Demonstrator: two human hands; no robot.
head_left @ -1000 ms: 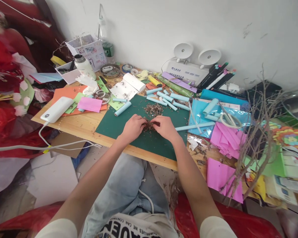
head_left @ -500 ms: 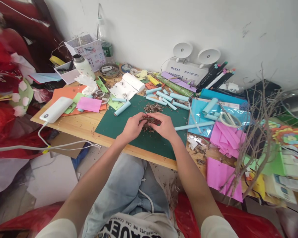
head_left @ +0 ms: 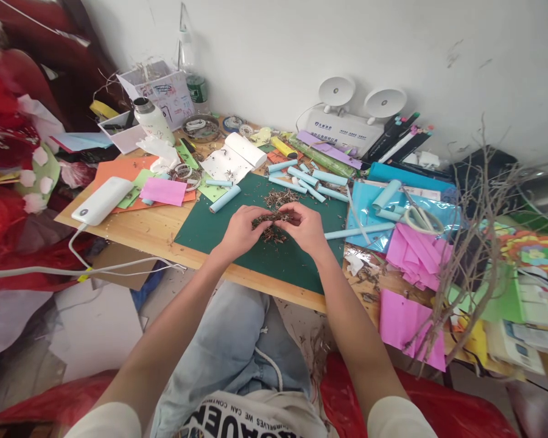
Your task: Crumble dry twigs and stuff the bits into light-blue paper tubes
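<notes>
Twig bundle [head_left: 273, 217] | long axis roughly left to right | hands [head_left: 243, 231] pinching one end each

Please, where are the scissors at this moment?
In the head view, the scissors lie on the right, over the blue package and beside the crumpled pink paper.

The twig bits [head_left: 281, 199] are brown, the mat [head_left: 205, 230] dark green, the paper tubes [head_left: 330, 177] pale blue.
</notes>
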